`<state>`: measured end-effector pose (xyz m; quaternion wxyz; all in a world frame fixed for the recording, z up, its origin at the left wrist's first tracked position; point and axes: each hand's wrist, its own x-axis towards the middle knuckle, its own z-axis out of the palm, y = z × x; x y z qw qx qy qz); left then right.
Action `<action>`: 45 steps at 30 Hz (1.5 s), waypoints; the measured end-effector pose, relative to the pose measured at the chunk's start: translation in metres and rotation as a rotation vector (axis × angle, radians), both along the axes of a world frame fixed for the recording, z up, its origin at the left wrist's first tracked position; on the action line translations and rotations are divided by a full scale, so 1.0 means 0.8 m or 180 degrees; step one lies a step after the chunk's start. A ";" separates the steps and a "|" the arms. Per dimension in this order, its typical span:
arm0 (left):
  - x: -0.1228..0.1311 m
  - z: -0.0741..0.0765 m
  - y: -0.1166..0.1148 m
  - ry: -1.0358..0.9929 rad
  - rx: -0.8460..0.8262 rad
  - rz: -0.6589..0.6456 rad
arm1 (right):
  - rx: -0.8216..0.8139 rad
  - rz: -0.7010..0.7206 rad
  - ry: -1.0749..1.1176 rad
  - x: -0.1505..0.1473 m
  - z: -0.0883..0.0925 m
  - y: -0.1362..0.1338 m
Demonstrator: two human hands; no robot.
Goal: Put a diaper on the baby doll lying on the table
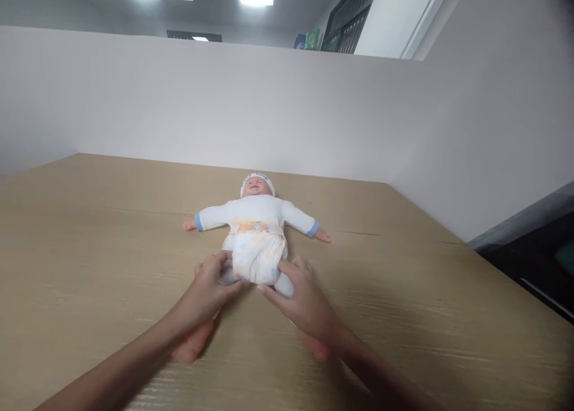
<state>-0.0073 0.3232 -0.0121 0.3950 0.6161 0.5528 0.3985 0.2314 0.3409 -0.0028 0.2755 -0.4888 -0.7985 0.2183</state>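
A baby doll [258,207] lies on its back, arms spread, in a white top with blue cuffs and a white cap with dark lettering. Around its hips is a white diaper [256,255] with a patterned orange waistband. My left hand [213,282] is curled at the diaper's left leg edge, with thumb and fingers around the doll's thigh. At the opposite leg edge, my right hand [301,288] has its fingers closed in the same way. My hands and forearms partly cover the doll's legs; its feet show below them.
The doll lies on a wide wooden table [112,237] with thin seams across its top. A pale partition wall [201,106] rises behind it and along the right. A dark object [533,255] stands beyond the table's right edge.
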 end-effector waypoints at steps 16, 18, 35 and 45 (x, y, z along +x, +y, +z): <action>-0.010 0.036 -0.004 -0.1896 -0.1492 0.0340 | -0.0400 -0.0128 0.0623 0.007 -0.003 0.004; -0.015 0.043 -0.004 -0.1896 -0.1622 0.0192 | -0.0421 -0.0139 0.0600 0.006 -0.004 0.004; -0.013 0.025 -0.001 0.0553 0.0026 -0.0291 | -0.0336 0.0048 0.0650 0.007 0.001 0.002; -0.016 0.029 0.005 0.1619 0.0350 -0.0713 | -0.0089 0.0220 0.0074 0.022 -0.006 0.014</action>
